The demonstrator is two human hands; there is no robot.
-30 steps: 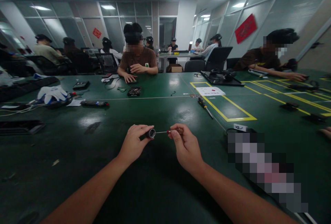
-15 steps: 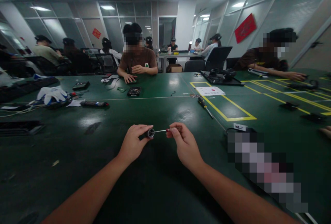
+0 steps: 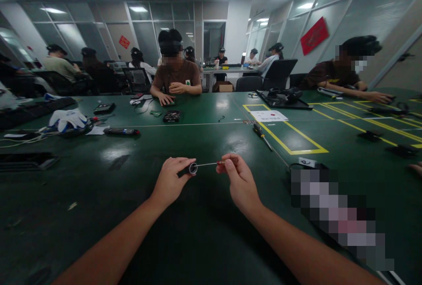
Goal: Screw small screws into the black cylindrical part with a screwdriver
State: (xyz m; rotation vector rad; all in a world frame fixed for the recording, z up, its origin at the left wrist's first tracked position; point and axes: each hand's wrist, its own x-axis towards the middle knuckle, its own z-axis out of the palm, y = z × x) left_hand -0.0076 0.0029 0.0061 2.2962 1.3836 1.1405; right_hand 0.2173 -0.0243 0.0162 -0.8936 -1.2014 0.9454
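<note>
My left hand (image 3: 171, 179) is closed on a small dark cylinder with a shiny round rim (image 3: 193, 168), gripped between thumb and fingers. Its open end faces toward me and to the right. In my right hand (image 3: 240, 179) is a screwdriver (image 3: 207, 164) with a red handle and a thin metal shaft, pinched between thumb and fingers. The shaft points left, and its tip is at the cylinder's rim; how far it reaches inside I cannot tell. Both hands are above the green table (image 3: 198, 241).
Another screwdriver (image 3: 263, 137) lies ahead to the right, beside a yellow taped outline (image 3: 308, 151). White gloves (image 3: 67, 120) and a dark pen-shaped tool (image 3: 121, 131) are on the left. A blurred-out long object (image 3: 336, 210) lies near my right forearm. A person (image 3: 176, 74) works opposite.
My right hand has shifted slightly right, away from the cylinder, with the screwdriver; more of its shaft shows between the hands. My left hand keeps its hold on the cylinder.
</note>
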